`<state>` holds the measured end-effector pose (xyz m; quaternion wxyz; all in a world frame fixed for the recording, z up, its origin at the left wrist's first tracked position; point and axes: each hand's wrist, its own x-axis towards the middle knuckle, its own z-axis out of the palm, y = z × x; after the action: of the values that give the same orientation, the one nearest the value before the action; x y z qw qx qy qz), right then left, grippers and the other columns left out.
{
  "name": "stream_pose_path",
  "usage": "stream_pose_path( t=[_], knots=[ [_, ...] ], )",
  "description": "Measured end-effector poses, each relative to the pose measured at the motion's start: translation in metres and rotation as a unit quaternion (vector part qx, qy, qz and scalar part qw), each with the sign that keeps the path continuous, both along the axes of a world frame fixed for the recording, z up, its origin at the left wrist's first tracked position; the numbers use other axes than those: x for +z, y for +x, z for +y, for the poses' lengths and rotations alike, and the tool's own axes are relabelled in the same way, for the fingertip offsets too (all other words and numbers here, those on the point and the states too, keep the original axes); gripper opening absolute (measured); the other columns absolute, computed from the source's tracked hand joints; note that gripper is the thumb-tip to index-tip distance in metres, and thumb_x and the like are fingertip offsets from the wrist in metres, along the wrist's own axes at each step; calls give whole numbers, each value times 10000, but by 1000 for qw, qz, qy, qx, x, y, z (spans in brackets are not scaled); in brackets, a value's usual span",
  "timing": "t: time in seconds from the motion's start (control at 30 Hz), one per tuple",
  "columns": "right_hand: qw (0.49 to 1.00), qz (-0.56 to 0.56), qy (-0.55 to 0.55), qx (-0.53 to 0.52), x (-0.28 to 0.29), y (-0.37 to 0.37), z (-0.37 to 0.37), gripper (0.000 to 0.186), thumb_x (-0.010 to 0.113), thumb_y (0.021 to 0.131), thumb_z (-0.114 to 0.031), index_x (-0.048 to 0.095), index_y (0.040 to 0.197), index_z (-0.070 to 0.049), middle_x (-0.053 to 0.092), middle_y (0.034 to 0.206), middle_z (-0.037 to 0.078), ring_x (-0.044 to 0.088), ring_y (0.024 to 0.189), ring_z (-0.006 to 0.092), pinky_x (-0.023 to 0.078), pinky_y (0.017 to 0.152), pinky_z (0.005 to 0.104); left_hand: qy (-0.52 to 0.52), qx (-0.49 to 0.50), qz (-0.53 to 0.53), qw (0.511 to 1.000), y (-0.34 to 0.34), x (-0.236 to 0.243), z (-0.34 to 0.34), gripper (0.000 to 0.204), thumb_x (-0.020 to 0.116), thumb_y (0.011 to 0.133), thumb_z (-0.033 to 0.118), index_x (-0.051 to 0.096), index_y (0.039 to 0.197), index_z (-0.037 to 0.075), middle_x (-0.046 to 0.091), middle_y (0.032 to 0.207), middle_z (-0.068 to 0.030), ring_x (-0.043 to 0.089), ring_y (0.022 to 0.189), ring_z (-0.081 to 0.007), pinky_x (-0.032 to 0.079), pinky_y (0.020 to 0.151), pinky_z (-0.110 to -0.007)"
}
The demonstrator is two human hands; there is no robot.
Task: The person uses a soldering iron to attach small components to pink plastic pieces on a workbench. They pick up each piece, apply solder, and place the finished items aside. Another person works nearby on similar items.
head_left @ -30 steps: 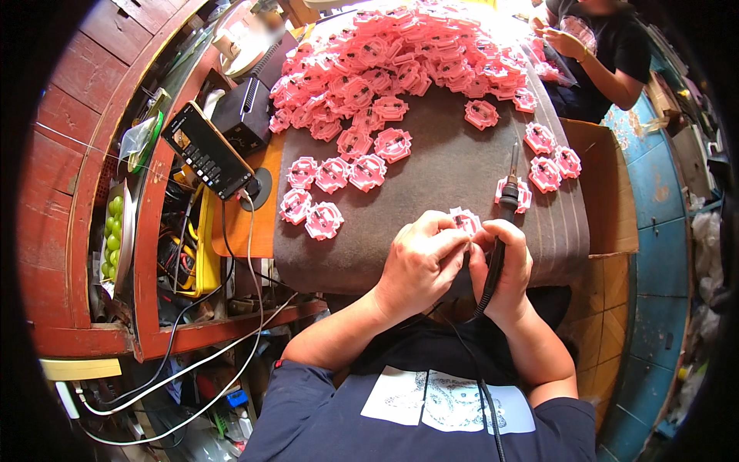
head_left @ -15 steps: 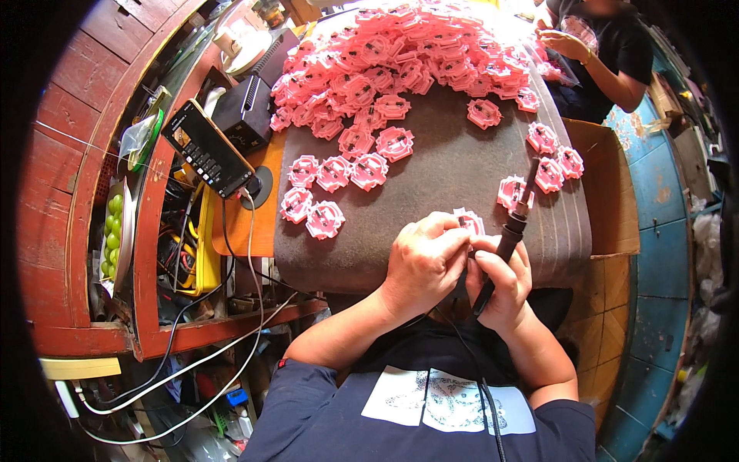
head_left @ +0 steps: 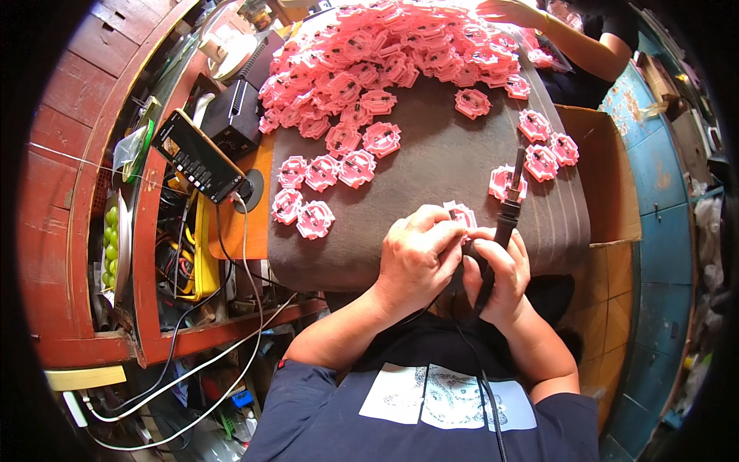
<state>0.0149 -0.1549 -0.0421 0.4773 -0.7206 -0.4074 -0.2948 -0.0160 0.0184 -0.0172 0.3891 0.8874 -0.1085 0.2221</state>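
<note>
My left hand (head_left: 412,262) is closed on a pink plastic piece (head_left: 460,214) with a dark centre, held low over the dark mat (head_left: 431,173). My right hand (head_left: 500,273) is closed round a black pen-like tool (head_left: 509,212), apparently a soldering iron, with a cord; its fingertips also reach the piece beside my left fingers. The tool points up, past another pink piece (head_left: 500,182) on the mat. More pieces (head_left: 357,168) lie in loose groups on both sides, below a large heap (head_left: 377,42) at the back.
Left: a phone (head_left: 196,154) on a stand, a black box (head_left: 231,115), cables, green fruit (head_left: 112,246), a yellow crate (head_left: 206,262), red wooden shelving (head_left: 69,277). Right: a cardboard box (head_left: 608,177), blue cabinet (head_left: 662,277). Another person's arm (head_left: 577,42) reaches over the heap's right side.
The view has shifted slightly. The tool has changed angle in my right hand, whose fingers have shifted. The other person's hand has moved leftward over the heap.
</note>
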Motion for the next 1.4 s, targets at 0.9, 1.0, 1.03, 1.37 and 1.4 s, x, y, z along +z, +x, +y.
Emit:
stream_pose_path(
  t=[0.9, 1.0, 1.03, 1.37, 1.4],
  knots=[
    [996, 39, 7, 84, 14, -31, -58, 250, 680, 945, -186, 689, 1107, 4, 612, 741, 80, 561, 582, 247, 458, 554, 379, 46, -6, -4, 999, -2, 6, -3, 209, 780, 834, -10, 747, 1037, 26, 704, 1022, -158, 728, 864, -327, 593, 770, -401],
    [996, 36, 5, 83, 14, -32, -58, 243, 682, 923, -164, 689, 1099, 4, 611, 728, 79, 556, 567, 245, 451, 548, 380, 45, -10, 0, 999, -2, 6, -2, 207, 781, 834, -9, 746, 1035, 26, 703, 1018, -157, 726, 858, -327, 592, 766, -401],
    [996, 36, 5, 83, 14, -32, -58, 243, 683, 919, -160, 689, 1098, 4, 610, 726, 80, 555, 565, 245, 450, 547, 380, 46, -10, -1, 999, -2, 7, -2, 205, 782, 834, -8, 746, 1034, 26, 702, 1016, -156, 726, 858, -327, 592, 766, -401],
    [995, 42, -2, 86, 17, -32, -57, 232, 676, 866, -103, 677, 1075, -2, 592, 705, 64, 531, 539, 224, 414, 533, 372, 57, -6, -7, 998, -2, 6, -3, 215, 785, 829, 4, 744, 1038, 35, 698, 1014, -151, 722, 885, -337, 589, 788, -414],
    [995, 41, -5, 85, 17, -32, -58, 235, 678, 854, -96, 676, 1071, -2, 589, 702, 61, 529, 536, 223, 412, 532, 370, 56, -5, -6, 998, -3, 6, -3, 217, 785, 828, 6, 744, 1039, 36, 698, 1014, -151, 722, 888, -338, 589, 790, -415]
  ],
)
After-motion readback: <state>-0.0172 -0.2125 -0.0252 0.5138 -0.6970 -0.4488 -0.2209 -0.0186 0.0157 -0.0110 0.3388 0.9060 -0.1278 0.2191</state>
